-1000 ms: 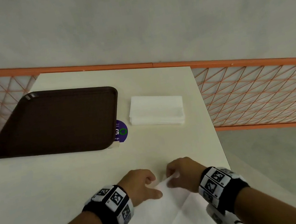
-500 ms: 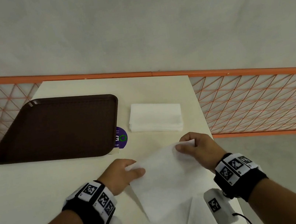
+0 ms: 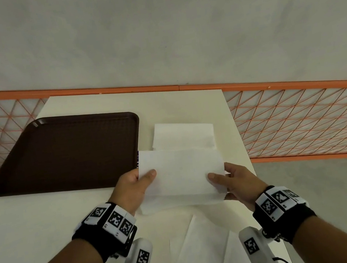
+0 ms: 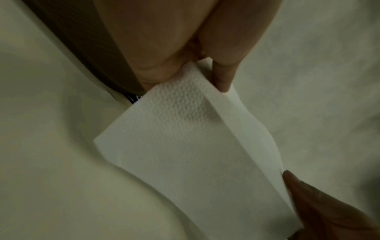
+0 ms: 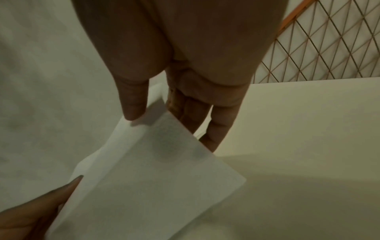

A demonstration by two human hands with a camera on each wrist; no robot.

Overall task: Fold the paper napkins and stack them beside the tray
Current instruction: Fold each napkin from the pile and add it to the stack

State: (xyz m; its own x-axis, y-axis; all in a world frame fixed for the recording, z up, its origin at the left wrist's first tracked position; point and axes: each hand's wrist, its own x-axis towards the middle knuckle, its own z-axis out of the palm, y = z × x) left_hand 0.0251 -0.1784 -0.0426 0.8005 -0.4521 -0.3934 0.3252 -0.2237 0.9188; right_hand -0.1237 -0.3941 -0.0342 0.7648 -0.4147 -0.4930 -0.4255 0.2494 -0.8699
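A white paper napkin (image 3: 181, 173) (image 4: 185, 142) (image 5: 148, 175), folded over, hangs in the air above the table. My left hand (image 3: 140, 177) (image 4: 205, 69) pinches its left edge between thumb and fingers. My right hand (image 3: 220, 179) (image 5: 152, 112) pinches its right edge the same way. Just beyond the held napkin lies a stack of folded napkins (image 3: 185, 133), right of the brown tray (image 3: 64, 153). Unfolded napkins (image 3: 200, 247) lie flat on the table between my forearms.
The cream table (image 3: 24, 227) ends close to my right hand, with grey floor beyond. An orange mesh railing (image 3: 302, 115) runs along the far side. A purple sticker (image 4: 133, 99) peeks out at the tray's near right corner.
Both hands have lifted the napkin off the table and carried it forward toward the stack. The sheet went from partly open to doubled over, and the hands moved apart to its two ends.
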